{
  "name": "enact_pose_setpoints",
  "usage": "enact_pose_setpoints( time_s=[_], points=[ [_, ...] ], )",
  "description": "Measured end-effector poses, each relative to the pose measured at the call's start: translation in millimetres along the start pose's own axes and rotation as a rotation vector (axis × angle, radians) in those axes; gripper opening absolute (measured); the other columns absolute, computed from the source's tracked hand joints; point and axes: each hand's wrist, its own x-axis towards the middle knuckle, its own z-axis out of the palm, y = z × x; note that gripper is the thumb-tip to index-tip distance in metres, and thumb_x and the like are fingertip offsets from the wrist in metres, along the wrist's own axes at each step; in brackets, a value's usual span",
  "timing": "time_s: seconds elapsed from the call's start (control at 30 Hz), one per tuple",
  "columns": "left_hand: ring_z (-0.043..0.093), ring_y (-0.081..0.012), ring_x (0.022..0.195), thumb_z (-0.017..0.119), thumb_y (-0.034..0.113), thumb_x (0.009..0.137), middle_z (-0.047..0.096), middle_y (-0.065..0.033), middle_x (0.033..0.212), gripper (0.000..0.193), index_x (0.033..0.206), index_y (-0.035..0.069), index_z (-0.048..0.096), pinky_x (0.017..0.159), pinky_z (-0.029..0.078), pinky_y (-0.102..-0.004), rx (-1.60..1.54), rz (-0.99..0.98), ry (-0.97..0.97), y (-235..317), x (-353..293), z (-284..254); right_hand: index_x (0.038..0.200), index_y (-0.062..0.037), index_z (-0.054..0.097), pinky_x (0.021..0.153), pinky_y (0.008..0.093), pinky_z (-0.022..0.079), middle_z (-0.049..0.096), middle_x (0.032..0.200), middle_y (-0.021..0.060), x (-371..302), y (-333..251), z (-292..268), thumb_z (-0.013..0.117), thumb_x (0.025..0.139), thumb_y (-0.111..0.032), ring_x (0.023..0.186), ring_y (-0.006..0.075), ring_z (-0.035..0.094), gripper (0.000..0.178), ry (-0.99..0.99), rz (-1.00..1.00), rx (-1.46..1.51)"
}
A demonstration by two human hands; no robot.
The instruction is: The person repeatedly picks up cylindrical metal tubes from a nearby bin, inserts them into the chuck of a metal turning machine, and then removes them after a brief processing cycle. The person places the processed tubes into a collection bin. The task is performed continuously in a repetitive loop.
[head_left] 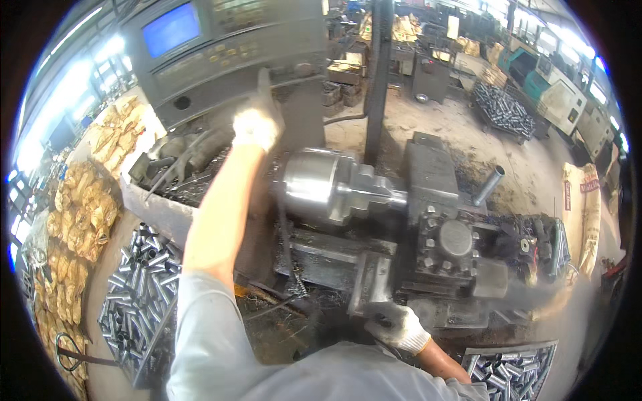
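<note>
A bin of short metal tubes [137, 287] sits at the near left, beside stacked yellowish sacks [77, 220]. Another tray of tubes [511, 374] lies near right. Far right, a cart of dark pipes [505, 110] stands on the littered floor [441, 127] near green machines [535, 77].

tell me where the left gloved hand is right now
In the head view the left hand is raised at upper centre-left, just left of the lathe chuck and below the control panel.

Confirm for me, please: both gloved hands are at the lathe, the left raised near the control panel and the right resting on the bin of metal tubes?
Not quite. The head view shows the right hand on the lathe carriage, not the bin of metal tubes. The left hand is raised near the control panel.
</note>
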Motion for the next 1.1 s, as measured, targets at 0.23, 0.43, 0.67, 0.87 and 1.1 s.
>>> enact_pose_setpoints(
  time_s=[0.23, 0.43, 0.67, 0.87, 1.1],
  points=[
    [0.074, -0.0408, 0.111, 0.066, 0.021, 0.103, 0.071, -0.0271, 0.128, 0.062, 0.159, 0.006, 0.045, 0.097, 0.058, -0.0486, -0.120, 0.223, 0.316, 2, -31, 25, 0.131, -0.0099, 0.073, 0.086, 0.0430, 0.064, 0.079, 0.113, 0.0141, -16, 37, 1, 0.082, 0.090, -0.030, 0.096, 0.0311, 0.079, 0.046, -0.109, 0.035, -0.023],
    [0.077, -0.0332, 0.090, 0.080, 0.018, 0.090, 0.077, -0.0176, 0.104, 0.026, 0.116, 0.012, 0.077, 0.078, 0.062, -0.0431, -0.534, 0.000, -0.554, -23, -390, 37, 0.129, -0.0076, 0.073, 0.087, 0.0431, 0.063, 0.079, 0.113, 0.0135, 5, 39, 33, 0.080, 0.091, -0.029, 0.099, 0.0310, 0.078, 0.044, -0.314, -0.149, -0.111],
    [0.076, -0.0365, 0.108, 0.068, 0.037, 0.099, 0.079, -0.0186, 0.111, 0.037, 0.125, 0.011, 0.074, 0.093, 0.058, -0.0445, -0.261, -1.419, -0.323, -123, -842, -103, 0.125, -0.0049, 0.075, 0.089, 0.0348, 0.063, 0.082, 0.107, 0.0123, 9, -15, 175, 0.083, 0.089, -0.024, 0.095, 0.0212, 0.081, 0.042, -0.779, -0.156, -0.161],
    [0.074, -0.0400, 0.112, 0.065, 0.040, 0.098, 0.078, -0.0214, 0.114, 0.034, 0.117, 0.014, 0.077, 0.096, 0.057, -0.0446, 0.140, -2.137, 0.486, -35, -1106, -268, 0.124, -0.0042, 0.075, 0.089, 0.0361, 0.063, 0.082, 0.104, 0.0143, -104, -109, 382, 0.080, 0.089, -0.023, 0.095, 0.0247, 0.081, 0.040, -1.266, -0.464, -0.227],
    [0.065, -0.0198, 0.064, 0.061, 0.033, 0.103, 0.069, -0.0066, 0.088, 0.030, 0.110, 0.005, 0.067, 0.056, 0.053, -0.0360, 0.110, -1.793, 2.289, 145, -1297, -289, 0.126, -0.0054, 0.074, 0.094, 0.0372, 0.061, 0.081, 0.110, 0.0158, -305, -227, 541, 0.080, 0.089, -0.029, 0.102, 0.0275, 0.079, 0.045, -1.743, -0.986, -0.362]
  ],
)
